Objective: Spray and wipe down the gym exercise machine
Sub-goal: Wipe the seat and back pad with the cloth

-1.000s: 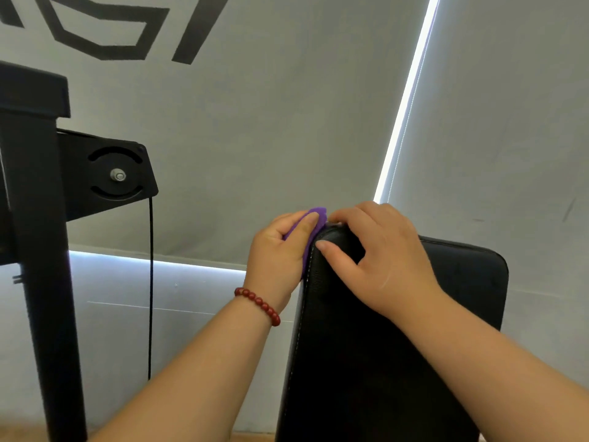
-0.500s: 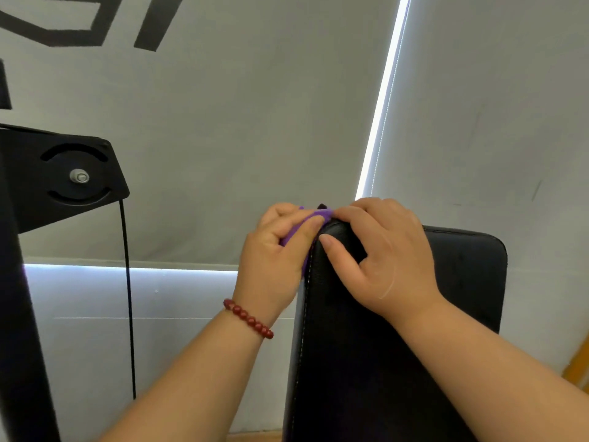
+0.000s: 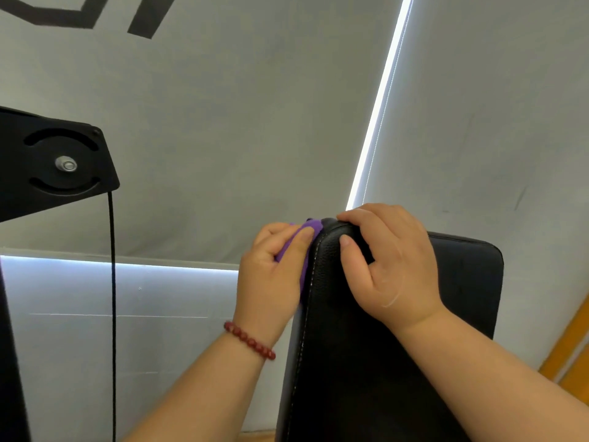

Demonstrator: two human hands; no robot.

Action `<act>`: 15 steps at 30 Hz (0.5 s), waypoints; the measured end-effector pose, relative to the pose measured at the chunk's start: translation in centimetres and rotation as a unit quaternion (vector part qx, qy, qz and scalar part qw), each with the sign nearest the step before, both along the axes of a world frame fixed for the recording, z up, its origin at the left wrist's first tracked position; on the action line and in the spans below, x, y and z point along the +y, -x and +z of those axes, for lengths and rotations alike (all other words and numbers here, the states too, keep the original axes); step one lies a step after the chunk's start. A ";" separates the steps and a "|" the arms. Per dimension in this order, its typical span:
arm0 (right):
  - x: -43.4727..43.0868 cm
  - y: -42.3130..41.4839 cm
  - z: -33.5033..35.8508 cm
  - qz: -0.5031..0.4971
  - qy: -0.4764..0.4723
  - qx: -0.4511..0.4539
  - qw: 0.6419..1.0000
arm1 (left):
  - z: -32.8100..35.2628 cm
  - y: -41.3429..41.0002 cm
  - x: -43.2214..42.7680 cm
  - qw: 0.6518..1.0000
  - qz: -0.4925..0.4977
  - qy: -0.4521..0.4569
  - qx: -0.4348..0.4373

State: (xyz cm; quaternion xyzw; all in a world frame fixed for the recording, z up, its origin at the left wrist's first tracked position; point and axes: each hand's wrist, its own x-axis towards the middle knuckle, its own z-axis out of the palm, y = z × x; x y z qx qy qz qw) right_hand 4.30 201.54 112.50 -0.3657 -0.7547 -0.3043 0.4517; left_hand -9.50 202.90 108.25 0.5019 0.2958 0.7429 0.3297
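- Backrest pad (image 3: 366,362) of the gym exercise machine is standing upright at lower centre-right, its top left corner sitting between the two hands.
- Left hand (image 3: 271,275) is pressing a purple cloth (image 3: 314,226) against the pad's left side edge, just beside the stitched seam (image 3: 308,301). Its grip is closing round the cloth, fingers curled, thumb lying along the fabric.
- Right hand (image 3: 392,263) is clamping the top corner. Fingers are hooking over the top edge, the thumb is pressing on the front face, and the grip is wrapping the padding itself.
- Change over the last second is looking small. The cloth's tip was poking above the corner and is now sitting about level with it, so the left hand is apparently sliding down the side edge. The right hand is keeping its brace on the corner.
- Pulley bracket (image 3: 57,164) and cable (image 3: 111,282) are appearing at a different place in frame. I am reading this as head movement, not machine movement.
- Judgement: wiping is under way on the side edge near the top. The lower edge and front face are probably still waiting.
- No spray bottle is showing in view.
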 end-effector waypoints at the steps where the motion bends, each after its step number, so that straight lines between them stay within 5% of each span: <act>1: 0.0 0.0 0.0 -0.002 -0.001 -0.002 1.000 | 0.6 0.1 0.7 1.000 0.007 0.006 0.013; 15: 0.2 0.0 -0.3 -0.010 -0.015 -0.001 1.000 | -0.5 -0.2 1.4 0.995 -0.041 0.080 -0.050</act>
